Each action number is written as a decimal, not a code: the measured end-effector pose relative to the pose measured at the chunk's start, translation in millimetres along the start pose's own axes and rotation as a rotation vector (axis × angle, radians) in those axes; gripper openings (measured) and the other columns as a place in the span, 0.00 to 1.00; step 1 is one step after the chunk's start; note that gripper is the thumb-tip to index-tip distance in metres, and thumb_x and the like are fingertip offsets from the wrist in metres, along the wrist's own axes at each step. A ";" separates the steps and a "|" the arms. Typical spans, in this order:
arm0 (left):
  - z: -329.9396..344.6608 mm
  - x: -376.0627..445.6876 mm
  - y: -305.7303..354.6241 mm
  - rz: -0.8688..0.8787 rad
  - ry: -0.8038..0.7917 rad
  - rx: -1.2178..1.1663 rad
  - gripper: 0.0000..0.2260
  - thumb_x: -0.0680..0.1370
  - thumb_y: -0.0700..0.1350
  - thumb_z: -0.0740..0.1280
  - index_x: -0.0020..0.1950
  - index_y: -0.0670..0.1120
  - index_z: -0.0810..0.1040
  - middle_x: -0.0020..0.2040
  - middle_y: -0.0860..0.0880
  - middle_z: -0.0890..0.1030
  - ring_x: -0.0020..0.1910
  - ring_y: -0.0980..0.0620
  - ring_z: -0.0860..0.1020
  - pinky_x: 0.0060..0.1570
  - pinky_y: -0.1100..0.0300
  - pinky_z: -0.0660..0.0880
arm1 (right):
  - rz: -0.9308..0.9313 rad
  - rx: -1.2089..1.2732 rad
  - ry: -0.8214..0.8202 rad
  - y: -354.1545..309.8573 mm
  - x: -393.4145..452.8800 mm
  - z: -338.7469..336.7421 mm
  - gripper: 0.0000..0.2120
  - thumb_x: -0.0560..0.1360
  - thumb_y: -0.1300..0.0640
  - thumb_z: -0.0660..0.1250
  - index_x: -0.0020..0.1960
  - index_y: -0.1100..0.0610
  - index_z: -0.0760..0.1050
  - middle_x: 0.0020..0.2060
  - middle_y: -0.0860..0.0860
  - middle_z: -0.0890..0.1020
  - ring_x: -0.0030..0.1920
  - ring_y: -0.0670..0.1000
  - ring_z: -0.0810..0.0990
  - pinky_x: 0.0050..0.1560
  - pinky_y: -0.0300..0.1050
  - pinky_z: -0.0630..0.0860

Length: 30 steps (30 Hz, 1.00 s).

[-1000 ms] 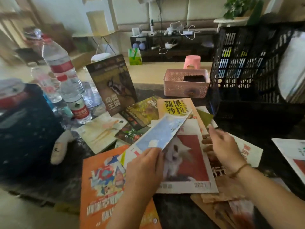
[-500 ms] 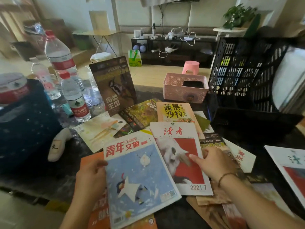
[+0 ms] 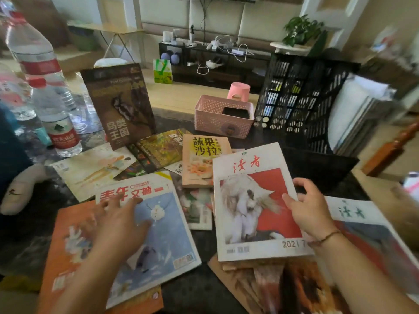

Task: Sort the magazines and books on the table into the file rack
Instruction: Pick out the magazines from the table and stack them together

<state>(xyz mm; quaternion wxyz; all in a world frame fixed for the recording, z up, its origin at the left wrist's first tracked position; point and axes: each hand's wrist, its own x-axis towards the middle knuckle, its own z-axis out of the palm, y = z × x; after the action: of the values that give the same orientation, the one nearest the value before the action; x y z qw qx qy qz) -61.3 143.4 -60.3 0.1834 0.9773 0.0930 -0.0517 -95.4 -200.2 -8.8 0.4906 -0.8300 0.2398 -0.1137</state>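
Nearest the person: left hand (image 3: 118,225) is blurred, fingers spread and loose, holding nothing, lying over the blue snowman magazine (image 3: 158,241), which sits flat on the orange magazine (image 3: 68,245); whether palm or only fingertips touch it I cannot tell. Right hand (image 3: 310,209) pinches the right edge of the red-and-white horse magazine (image 3: 251,200), thumb on the cover, fingers curled behind. That one's long axis runs away from the person, title end far, tipped slightly left, bottom edge over a brown pile (image 3: 260,282) that's cut off by the frame edge. Another magazine with a red cover (image 3: 367,227) is half hidden under the right forearm.

Versus half a second back: horse magazine is shifted right and clear of the blue one (they overlapped before), and the left hand has let go of the blue magazine's edge and moved onto its cover.

Further out: yellow-title book (image 3: 201,159), a dark bird book (image 3: 120,105) standing upright, pink basket (image 3: 222,118), water bottles (image 3: 54,114) far left. Black file rack (image 3: 303,103) at far right on the table, white-edged volumes already standing in it; contents behind the mesh hard to make out
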 end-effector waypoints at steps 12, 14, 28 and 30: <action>57.2 -41.0 115.1 0.388 -0.050 0.001 0.20 0.67 0.67 0.69 0.59 0.69 0.76 0.74 0.51 0.67 0.74 0.40 0.58 0.71 0.35 0.54 | 0.427 -0.089 0.212 141.8 10.6 -224.7 0.13 0.76 0.57 0.68 0.60 0.53 0.74 0.46 0.56 0.81 0.41 0.60 0.82 0.36 0.49 0.79; 62.9 -49.2 124.9 0.421 -0.090 0.044 0.23 0.66 0.70 0.63 0.60 0.70 0.74 0.74 0.52 0.67 0.73 0.40 0.59 0.70 0.36 0.53 | 0.406 -0.127 0.211 156.3 19.5 -223.5 0.12 0.77 0.58 0.66 0.60 0.55 0.74 0.46 0.56 0.81 0.40 0.58 0.82 0.35 0.46 0.78; 76.9 -49.4 130.9 0.292 -0.224 0.134 0.44 0.69 0.72 0.61 0.78 0.53 0.51 0.79 0.48 0.52 0.76 0.40 0.52 0.74 0.46 0.53 | 0.198 -0.565 0.312 227.8 47.5 -212.9 0.28 0.66 0.28 0.63 0.55 0.46 0.73 0.50 0.54 0.81 0.43 0.56 0.80 0.42 0.57 0.81; 79.2 -47.9 130.4 0.302 -0.176 0.084 0.43 0.69 0.71 0.64 0.77 0.54 0.54 0.78 0.49 0.57 0.75 0.41 0.55 0.73 0.45 0.55 | 0.076 -0.645 0.264 192.9 33.8 -186.5 0.23 0.68 0.30 0.60 0.54 0.44 0.72 0.53 0.53 0.79 0.47 0.56 0.79 0.46 0.58 0.80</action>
<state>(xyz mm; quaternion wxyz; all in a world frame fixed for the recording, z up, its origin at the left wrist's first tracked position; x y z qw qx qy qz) -87.3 -12.9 -81.7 0.1558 0.9786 -0.0734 -0.1127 -200.7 -437.0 -86.1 0.1717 -0.9110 0.3553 -0.1200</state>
